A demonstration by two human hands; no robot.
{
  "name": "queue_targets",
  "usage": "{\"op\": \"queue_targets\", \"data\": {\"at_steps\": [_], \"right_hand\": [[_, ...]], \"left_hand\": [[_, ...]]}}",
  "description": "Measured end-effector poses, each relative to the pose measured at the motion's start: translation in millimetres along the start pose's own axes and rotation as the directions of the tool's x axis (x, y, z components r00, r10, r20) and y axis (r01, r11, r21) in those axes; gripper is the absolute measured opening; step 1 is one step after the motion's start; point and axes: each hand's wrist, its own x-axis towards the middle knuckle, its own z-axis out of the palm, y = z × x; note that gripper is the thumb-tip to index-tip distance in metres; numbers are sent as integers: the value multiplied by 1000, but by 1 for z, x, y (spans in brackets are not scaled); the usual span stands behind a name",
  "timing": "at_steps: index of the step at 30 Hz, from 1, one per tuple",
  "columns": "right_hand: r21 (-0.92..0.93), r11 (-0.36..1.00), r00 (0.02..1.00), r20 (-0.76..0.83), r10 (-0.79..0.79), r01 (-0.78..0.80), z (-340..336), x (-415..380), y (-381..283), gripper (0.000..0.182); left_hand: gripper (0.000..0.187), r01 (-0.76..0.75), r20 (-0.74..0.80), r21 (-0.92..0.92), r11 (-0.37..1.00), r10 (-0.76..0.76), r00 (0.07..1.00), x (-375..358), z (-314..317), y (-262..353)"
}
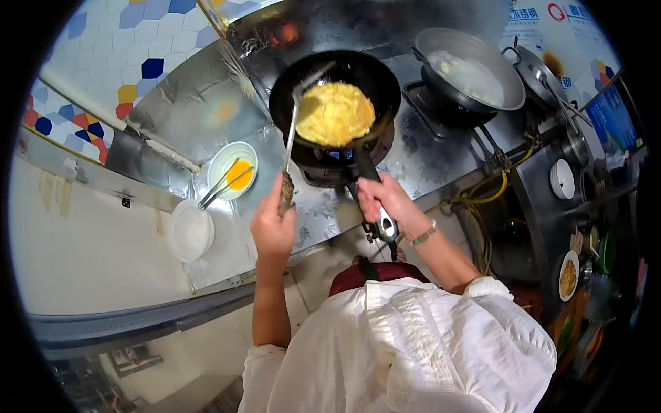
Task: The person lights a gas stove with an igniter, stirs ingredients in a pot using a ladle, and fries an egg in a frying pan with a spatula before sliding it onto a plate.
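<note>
My left hand (273,224) is closed around the wooden grip of a metal spatula (294,127), whose blade end rests over the left part of a black wok (382,76). Inside the wok lies a round yellow egg pancake (337,113), touching or just beside the blade. Around the wok's black handle (366,165) the fingers of my right hand (389,199) are wrapped; a bracelet circles that wrist. The wok sits over a burner (323,176). A bowl (215,165) of beaten egg with metal tongs or whisk stands left of it.
A large pan (506,76) with pale liquid sits on the burner at right. Below the egg bowl is a white bowl (191,230). Yellow hoses (497,191) run along the counter's front. A plate of food (568,275) and a white bowl (562,179) are at far right.
</note>
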Motion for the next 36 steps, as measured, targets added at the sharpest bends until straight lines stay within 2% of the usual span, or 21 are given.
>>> {"op": "queue_targets", "data": {"at_steps": [1, 2, 3, 6, 9, 11, 12, 14, 15, 17, 19, 20, 23, 24, 25, 27, 28, 31, 33, 35, 36], "right_hand": [[-44, 997, 996, 59, -60, 63, 7, 5, -7, 25], [-25, 996, 996, -8, -86, 86, 18, 5, -15, 26], [28, 997, 998, -1, -68, 68, 20, 6, -18, 26], [-68, 994, 996, -22, -84, 82, 37, -23, -12, 25], [-61, 995, 997, 10, -81, 81, 41, -32, -11, 25], [-53, 989, 991, 19, -135, 136, 39, -18, -15, 26], [20, 994, 994, 19, -111, 110, 38, -8, -18, 28], [21, 993, 993, -6, -117, 118, 40, -7, -14, 28], [21, 991, 991, -36, -129, 130, 42, -6, -15, 28], [-114, 986, 992, -30, -126, 122, 48, -27, -8, 28], [100, 995, 998, -56, -2, 7, 53, -39, -10, 27], [64, 998, 1000, 24, 7, -8, 44, -37, -11, 23], [61, 995, 997, 17, -76, 75, 44, -21, -16, 23], [207, 978, 1000, 7, 1, -2, 41, -10, -15, 26], [208, 978, 1000, 11, 2, -4, 40, -11, -9, 26], [-7, 997, 997, 4, -75, 75, 45, -18, -1, 29], [-20, 998, 998, -33, -58, 58, 51, -31, -2, 30], [28, 1000, 1000, 26, -12, 11, 38, -36, -7, 29], [9, 997, 997, 6, -82, 82, 38, -23, -9, 26], [182, 983, 999, -45, 11, -3, 34, -4, -3, 21], [110, 994, 1000, -13, -26, 27, 34, -4, 3, 21]], "left_hand": [[52, -5, 6, 1, 1000, 5, 1000, 3, -2, 2], [53, -52, -44, -22, 998, 51, 998, 6, -5, 4], [55, -109, -103, -45, 993, 104, 989, 11, -8, 6], [53, -125, -113, -66, 990, 117, 987, 7, -14, 5], [53, -125, -108, -109, 986, 114, 988, 7, -14, 2], [53, 37, -8, -208, 977, -39, 999, 10, -16, 5], [53, 30, -14, -212, 977, -34, 999, 12, -16, 7], [53, 43, -6, -294, 955, -47, 999, 8, -17, 7], [53, 37, -12, -295, 955, -43, 999, 7, -20, 6], [52, 43, 1, -281, 959, -45, 999, 3, -19, 2], [51, 34, 2, -278, 960, -35, 999, 5, -18, 0], [51, 40, 20, -276, 960, -36, 999, 6, -17, 1], [50, 50, 48, -280, 959, -38, 998, 6, -18, 7], [50, 42, 53, -287, 957, -28, 998, 5, -19, 8], [50, 42, 51, -284, 958, -29, 998, 2, -20, 7], [52, -12, -5, -289, 957, 11, 1000, 1, -17, 4], [52, -6, -8, -295, 955, 4, 1000, 1, -18, 3], [52, 14, -7, -298, 955, -17, 1000, 4, -14, -3], [52, 67, 30, -292, 954, -61, 998, 3, -13, -2], [52, 92, 48, -285, 954, -82, 995, 2, -14, 0], [52, 113, 55, -276, 955, -102, 993, 1, -14, -1]]}}
